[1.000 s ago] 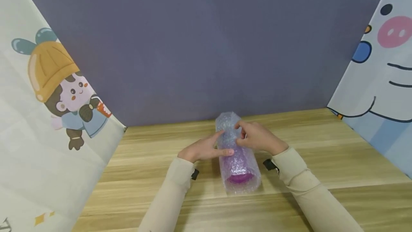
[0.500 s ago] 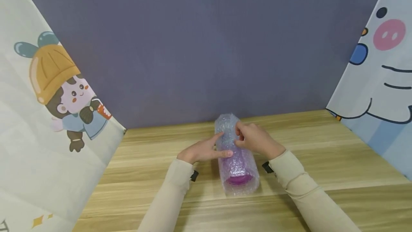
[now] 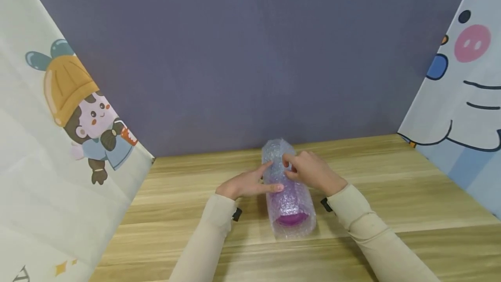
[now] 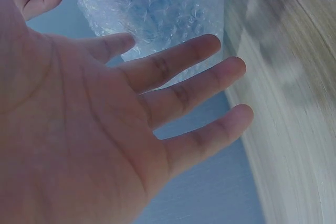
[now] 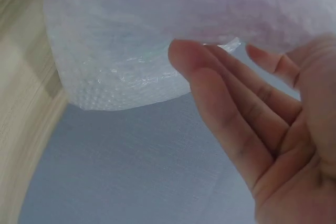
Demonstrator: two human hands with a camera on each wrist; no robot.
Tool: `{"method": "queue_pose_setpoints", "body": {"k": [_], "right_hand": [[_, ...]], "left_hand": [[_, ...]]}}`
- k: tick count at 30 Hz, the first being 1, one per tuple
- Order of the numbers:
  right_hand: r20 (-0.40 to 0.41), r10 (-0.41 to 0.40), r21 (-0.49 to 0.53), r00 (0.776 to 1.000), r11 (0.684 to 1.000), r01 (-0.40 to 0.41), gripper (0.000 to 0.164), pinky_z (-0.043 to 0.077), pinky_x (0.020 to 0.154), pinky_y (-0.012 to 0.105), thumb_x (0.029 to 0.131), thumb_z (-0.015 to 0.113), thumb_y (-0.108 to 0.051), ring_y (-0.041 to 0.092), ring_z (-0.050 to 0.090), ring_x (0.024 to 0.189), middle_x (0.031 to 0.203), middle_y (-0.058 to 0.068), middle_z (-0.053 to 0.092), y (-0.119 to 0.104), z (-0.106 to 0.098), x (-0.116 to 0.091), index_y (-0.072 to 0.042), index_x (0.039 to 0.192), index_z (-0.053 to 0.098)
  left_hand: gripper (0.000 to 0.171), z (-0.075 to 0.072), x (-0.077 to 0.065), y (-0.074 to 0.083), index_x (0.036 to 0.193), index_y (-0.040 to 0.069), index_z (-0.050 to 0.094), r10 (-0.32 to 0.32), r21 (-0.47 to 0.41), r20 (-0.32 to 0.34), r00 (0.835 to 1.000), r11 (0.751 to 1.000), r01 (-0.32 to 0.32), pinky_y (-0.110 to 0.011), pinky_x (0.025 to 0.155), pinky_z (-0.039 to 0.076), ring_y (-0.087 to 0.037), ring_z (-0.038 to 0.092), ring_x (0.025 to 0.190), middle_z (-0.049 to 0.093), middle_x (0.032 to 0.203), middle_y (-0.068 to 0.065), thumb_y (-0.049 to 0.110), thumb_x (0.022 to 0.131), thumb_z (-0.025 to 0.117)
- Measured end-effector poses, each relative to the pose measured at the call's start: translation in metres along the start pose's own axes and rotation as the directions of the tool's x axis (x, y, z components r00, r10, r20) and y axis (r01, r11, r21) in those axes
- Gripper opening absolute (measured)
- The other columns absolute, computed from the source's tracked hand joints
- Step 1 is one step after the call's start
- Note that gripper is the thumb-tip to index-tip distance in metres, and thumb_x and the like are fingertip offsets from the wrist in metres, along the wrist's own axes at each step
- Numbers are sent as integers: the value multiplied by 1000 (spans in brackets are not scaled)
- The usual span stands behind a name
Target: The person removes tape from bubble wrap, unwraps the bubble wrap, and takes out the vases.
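Observation:
A roll of clear bubble wrap [image 3: 291,197] lies lengthwise on the table, far end toward the back wall. Inside it a purple object with a round magenta end [image 3: 291,219] shows through; its kind is blurred by the wrap. My left hand [image 3: 250,182] rests on the roll's left side, thumb across the top and fingers spread straight, as the left wrist view also shows. From the right, my right hand [image 3: 313,169] touches the upper part with bent index finger and thumb, their tips apart. A small edge of wrap [image 5: 231,44] stands out between thumb and fingers in the right wrist view.
The wood-grain table [image 3: 188,203] runs back to a grey-blue wall panel [image 3: 250,64]. Printed cartoon sheets hang at both sides, a child in a yellow hat [image 3: 70,86] at left and a pink-nosed figure [image 3: 472,43] at right.
My right index finger and thumb have shifted slightly left over the top of the wrap. My left hand and the roll stay nearly in place; the head view has tilted a little.

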State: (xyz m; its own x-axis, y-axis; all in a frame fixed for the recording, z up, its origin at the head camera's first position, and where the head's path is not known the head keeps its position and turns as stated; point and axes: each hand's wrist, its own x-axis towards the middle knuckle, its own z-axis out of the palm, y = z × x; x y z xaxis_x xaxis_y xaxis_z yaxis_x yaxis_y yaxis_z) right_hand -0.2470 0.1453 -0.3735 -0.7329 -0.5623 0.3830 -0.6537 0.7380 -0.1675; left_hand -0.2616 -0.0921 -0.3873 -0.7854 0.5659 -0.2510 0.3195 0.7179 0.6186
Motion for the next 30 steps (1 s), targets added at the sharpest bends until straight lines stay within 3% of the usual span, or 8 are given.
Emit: {"method": "queue_pose_setpoints", "body": {"k": [9,18,24,30], "right_hand": [[-17,-28,-4,999,1000,28,15,52,54,16,91,77,-13,6,64,58,67,2,69,1,1,1,-8,101,66],[-63,-64,-30,996,998,63,4,45,49,14,92,72,-9,0,52,50,64,-2,66,1,6,6,-11,94,69],[-70,-70,-36,995,997,68,6,40,47,13,91,71,-7,-1,41,48,63,-4,64,0,10,7,-12,90,70],[-68,-49,-37,997,998,47,5,42,48,12,90,72,-6,-2,43,48,65,-3,66,1,12,9,-12,90,72]], "left_hand": [[105,-1,-2,2,164,41,6,-10,26,-4,1000,1000,10,-60,118,39,-35,39,150,19,172,0,87,82,52],[105,-3,-3,-1,164,42,6,-22,25,-10,1000,999,22,-59,118,40,-35,41,149,22,172,-2,87,81,53],[105,-3,-1,-4,164,43,5,-21,14,-7,1000,1000,21,-60,118,40,-36,41,148,24,171,-4,87,81,54],[105,-3,3,-8,163,44,5,-24,15,-9,1000,1000,25,-60,116,41,-37,45,145,29,169,-7,88,80,52]]}}
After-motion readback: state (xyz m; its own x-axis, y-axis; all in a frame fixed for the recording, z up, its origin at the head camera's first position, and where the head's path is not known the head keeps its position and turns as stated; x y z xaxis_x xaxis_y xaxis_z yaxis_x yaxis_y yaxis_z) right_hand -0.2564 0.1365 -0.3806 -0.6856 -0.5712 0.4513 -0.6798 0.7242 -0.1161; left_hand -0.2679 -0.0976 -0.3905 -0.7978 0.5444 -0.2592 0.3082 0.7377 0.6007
